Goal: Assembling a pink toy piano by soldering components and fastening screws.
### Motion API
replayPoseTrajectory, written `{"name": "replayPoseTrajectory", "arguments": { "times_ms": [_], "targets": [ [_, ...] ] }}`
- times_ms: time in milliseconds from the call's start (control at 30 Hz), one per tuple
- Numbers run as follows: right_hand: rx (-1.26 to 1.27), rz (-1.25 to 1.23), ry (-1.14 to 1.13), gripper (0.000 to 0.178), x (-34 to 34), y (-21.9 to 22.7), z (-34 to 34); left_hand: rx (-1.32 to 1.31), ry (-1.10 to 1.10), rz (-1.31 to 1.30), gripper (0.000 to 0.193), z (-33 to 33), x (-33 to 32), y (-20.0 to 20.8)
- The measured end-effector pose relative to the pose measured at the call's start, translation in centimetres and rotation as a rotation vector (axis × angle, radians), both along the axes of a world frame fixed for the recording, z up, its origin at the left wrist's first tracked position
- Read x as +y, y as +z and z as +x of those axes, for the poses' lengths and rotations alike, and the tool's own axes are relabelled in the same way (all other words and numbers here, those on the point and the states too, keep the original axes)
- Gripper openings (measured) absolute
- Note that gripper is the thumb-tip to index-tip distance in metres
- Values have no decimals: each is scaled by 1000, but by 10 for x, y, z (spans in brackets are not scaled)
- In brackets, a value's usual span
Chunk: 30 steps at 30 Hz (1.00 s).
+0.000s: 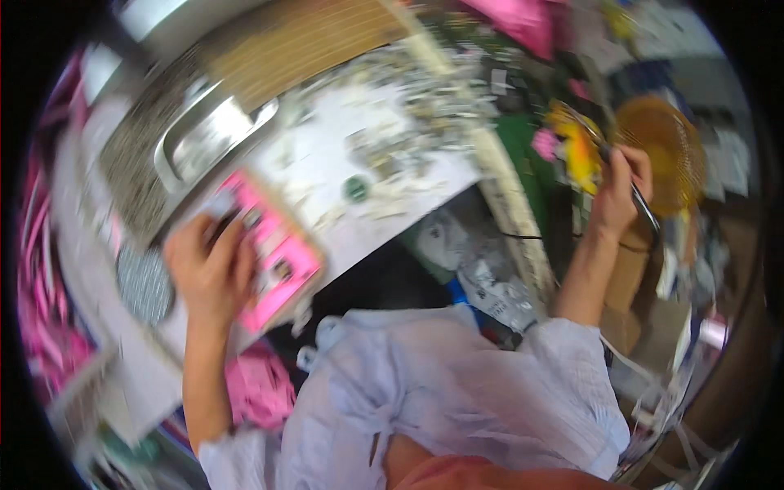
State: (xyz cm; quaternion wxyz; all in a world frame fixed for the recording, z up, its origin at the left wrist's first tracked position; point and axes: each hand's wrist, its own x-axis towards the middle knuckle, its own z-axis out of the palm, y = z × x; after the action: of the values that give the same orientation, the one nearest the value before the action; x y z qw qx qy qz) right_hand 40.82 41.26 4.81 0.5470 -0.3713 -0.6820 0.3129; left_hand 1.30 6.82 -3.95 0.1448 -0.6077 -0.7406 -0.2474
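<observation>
- The left hand (211, 273) is closed round the near end of a flat pink rectangular card pack (273, 249), holding it over the white, scrap-littered bench (425, 184).
- The right hand (618, 192) is curled round a thin dark stick-like tool (641, 204), beside a round amber wicker basket (665, 151).
- A metal tray (208, 139) lies further back.

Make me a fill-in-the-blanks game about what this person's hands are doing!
1. The left hand holds a flat card whose colour is ____.
2. The right hand holds a thin ____ tool, shaped like a stick.
3. The shiny tray on the table is made of ____.
4. The round basket lies beside the ____ hand.

Missing words: pink; metal; metal; right
</observation>
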Motion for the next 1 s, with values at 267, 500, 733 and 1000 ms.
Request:
{"name": "replayPoseTrajectory", "arguments": {
  "times_ms": [267, 500, 733, 1000],
  "targets": [
    [-95, -9, -120, 6, 77, -4, 3, -85, 33, -68, 27, 13, 11, 6],
    [315, -899, 133, 49, 77, -73, -27, -116, 103, 73, 25, 6, -7, 0],
    [-428, -135, 723, 11, -127, -55, -210, -146, 109, 117, 24, 4, -12, 3],
    [-994, 311, 867, 29, -161, -61, -294, -178, 129, 122, 28, 10, -23, 2]
  ]
}}
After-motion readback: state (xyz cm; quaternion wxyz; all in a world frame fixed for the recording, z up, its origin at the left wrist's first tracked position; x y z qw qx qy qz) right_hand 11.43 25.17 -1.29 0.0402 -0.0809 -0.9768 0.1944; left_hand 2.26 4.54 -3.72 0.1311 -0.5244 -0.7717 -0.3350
